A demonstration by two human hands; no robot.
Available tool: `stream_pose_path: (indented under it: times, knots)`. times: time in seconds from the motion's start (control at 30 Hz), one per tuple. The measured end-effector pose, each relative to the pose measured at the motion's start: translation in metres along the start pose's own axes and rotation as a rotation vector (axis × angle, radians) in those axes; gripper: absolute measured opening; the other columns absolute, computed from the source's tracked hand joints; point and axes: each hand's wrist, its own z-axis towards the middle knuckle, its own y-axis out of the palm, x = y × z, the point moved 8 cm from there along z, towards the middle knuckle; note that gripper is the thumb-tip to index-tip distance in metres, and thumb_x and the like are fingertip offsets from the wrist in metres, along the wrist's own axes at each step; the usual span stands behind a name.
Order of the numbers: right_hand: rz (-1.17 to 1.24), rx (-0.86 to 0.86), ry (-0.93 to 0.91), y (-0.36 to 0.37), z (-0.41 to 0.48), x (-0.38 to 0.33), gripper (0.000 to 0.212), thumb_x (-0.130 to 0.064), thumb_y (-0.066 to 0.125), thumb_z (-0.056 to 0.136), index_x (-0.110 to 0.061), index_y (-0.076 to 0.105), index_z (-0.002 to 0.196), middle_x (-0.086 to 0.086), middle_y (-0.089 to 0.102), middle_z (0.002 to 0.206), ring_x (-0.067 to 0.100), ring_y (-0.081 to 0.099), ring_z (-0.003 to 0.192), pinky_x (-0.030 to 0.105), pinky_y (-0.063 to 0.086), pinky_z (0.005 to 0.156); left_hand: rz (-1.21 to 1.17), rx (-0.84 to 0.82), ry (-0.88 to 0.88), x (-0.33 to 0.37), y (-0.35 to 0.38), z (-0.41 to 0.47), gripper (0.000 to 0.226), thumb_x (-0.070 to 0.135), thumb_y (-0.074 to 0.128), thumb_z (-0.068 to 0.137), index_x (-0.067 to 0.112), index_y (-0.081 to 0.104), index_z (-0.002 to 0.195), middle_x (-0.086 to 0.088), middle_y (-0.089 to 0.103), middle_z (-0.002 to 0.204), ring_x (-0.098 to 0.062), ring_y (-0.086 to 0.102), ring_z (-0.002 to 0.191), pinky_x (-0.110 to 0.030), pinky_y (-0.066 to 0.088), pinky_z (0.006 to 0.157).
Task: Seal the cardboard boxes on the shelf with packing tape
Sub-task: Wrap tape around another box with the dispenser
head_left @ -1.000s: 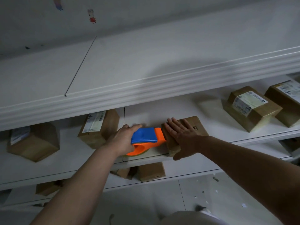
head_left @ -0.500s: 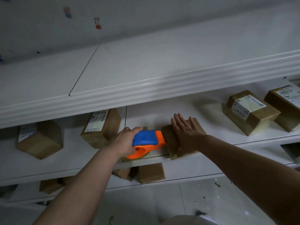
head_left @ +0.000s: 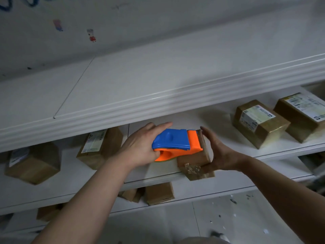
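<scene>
The cardboard box (head_left: 194, 158) sits at the front edge of the middle shelf (head_left: 154, 170), its near lower corner projecting past the lip. A crinkled strip of clear tape (head_left: 190, 169) shows on its near face.

The tape dispenser (head_left: 175, 145) (blue cover, orange body) rests with its orange nose on the top left of the box.

Hands:
- The left hand (head_left: 139, 147) grips the dispenser. Its fingers are curled into the orange handle opening, and one digit lies stretched along the far edge of the blue cover.
- The right hand (head_left: 219, 152) clasps the right end of the box, fingers up along the far side and thumb at the near lower face.

On the same shelf, two labelled boxes (head_left: 260, 122) (head_left: 302, 115) stand well apart to the right, and two more boxes (head_left: 100, 147) (head_left: 33, 162) stand to the left. The lower shelf (head_left: 202, 189) carries further plain boxes (head_left: 159, 192). The upper shelf (head_left: 158, 81) is white with a moulded front edge. Small stickers (head_left: 91, 35) are fixed to the wall (head_left: 175, 18) behind. Scraps lie scattered on the floor (head_left: 237, 217).
</scene>
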Motion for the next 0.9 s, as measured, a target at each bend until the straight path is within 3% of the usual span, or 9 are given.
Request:
stream_pose_path:
  times: [0.07,0.13,0.27,0.37,0.47,0.67,0.73,0.83,0.9]
  knots:
    - [-0.106,0.009,-0.063,-0.008,0.003,-0.009,0.142,-0.037,0.092,0.047,-0.022,-0.003,0.151,-0.008,0.014,0.15,0.005,0.017,0.138,0.02,0.023,0.11,0.024,-0.022,0.023,0.01,0.0,0.008,0.089,0.015,0.064,0.069,0.051,0.029,0.143,0.012,0.044,0.105,-0.011,0.052,0.096,-0.026,0.047,0.076]
    - [-0.154,0.029,-0.085,-0.011,0.004,-0.011,0.135,-0.032,0.093,0.05,-0.019,0.005,0.152,-0.005,0.02,0.149,0.007,0.026,0.136,0.018,0.027,0.109,0.04,-0.044,0.023,0.013,0.001,0.013,0.09,0.014,0.064,0.07,0.052,0.028,0.142,0.012,0.044,0.106,-0.011,0.052,0.096,-0.027,0.049,0.076]
    - [-0.11,0.064,-0.019,-0.022,0.003,0.003,0.126,-0.023,0.094,0.051,-0.021,0.017,0.151,-0.007,0.027,0.144,0.007,0.033,0.129,0.007,0.031,0.097,-0.02,-0.03,-0.016,-0.011,-0.006,0.003,0.092,0.004,0.064,0.069,0.049,0.033,0.143,0.005,0.051,0.117,-0.012,0.05,0.11,-0.027,0.044,0.091]
    - [-0.05,0.024,0.03,-0.026,0.004,0.011,0.125,-0.024,0.094,0.053,-0.024,0.015,0.15,-0.007,0.026,0.141,0.013,0.032,0.13,0.021,0.032,0.101,-0.029,-0.017,-0.119,-0.062,-0.015,-0.021,0.094,-0.003,0.06,0.065,0.054,0.037,0.137,0.006,0.054,0.118,-0.011,0.05,0.112,-0.021,0.039,0.09]
    - [-0.049,-0.015,0.045,-0.022,0.01,0.008,0.126,-0.022,0.094,0.052,-0.023,0.016,0.151,-0.006,0.026,0.142,0.015,0.032,0.132,0.024,0.033,0.104,-0.027,-0.092,-0.169,-0.089,-0.003,-0.031,0.098,0.001,0.059,0.062,0.07,0.031,0.126,0.008,0.051,0.105,-0.009,0.054,0.097,-0.026,0.048,0.082]
    - [-0.072,-0.074,0.11,-0.026,0.006,0.009,0.13,-0.022,0.091,0.059,-0.026,0.002,0.153,-0.005,0.019,0.146,0.016,0.024,0.135,0.027,0.034,0.108,-0.053,-0.138,-0.139,-0.069,0.042,-0.005,0.094,0.001,0.061,0.071,0.054,0.028,0.142,0.005,0.041,0.1,-0.015,0.05,0.092,-0.025,0.047,0.076]
    - [-0.145,-0.12,0.132,-0.026,0.006,0.008,0.132,-0.03,0.089,0.063,-0.029,-0.009,0.153,-0.007,0.007,0.154,0.018,0.017,0.141,0.03,0.029,0.113,-0.028,-0.153,-0.14,-0.066,0.05,0.0,0.095,0.005,0.061,0.072,0.057,0.024,0.142,0.007,0.039,0.099,-0.015,0.051,0.091,-0.035,0.051,0.078]
    - [-0.484,-0.164,0.136,-0.028,0.008,-0.004,0.137,-0.052,0.082,0.064,-0.025,-0.023,0.149,-0.006,-0.025,0.157,0.018,-0.02,0.145,0.044,-0.001,0.12,-0.011,-0.154,-0.136,-0.067,0.051,0.005,0.095,0.006,0.06,0.072,0.06,0.021,0.14,0.008,0.039,0.099,-0.015,0.052,0.09,-0.038,0.052,0.078]
    - [-0.71,-0.157,0.044,-0.019,0.012,-0.022,0.142,-0.067,0.075,0.061,-0.02,-0.028,0.147,-0.004,-0.037,0.151,0.017,-0.034,0.139,0.045,-0.013,0.118,0.007,-0.151,-0.128,-0.068,0.048,0.007,0.093,0.006,0.06,0.072,0.058,0.024,0.141,0.007,0.039,0.099,-0.015,0.052,0.09,-0.038,0.052,0.079]
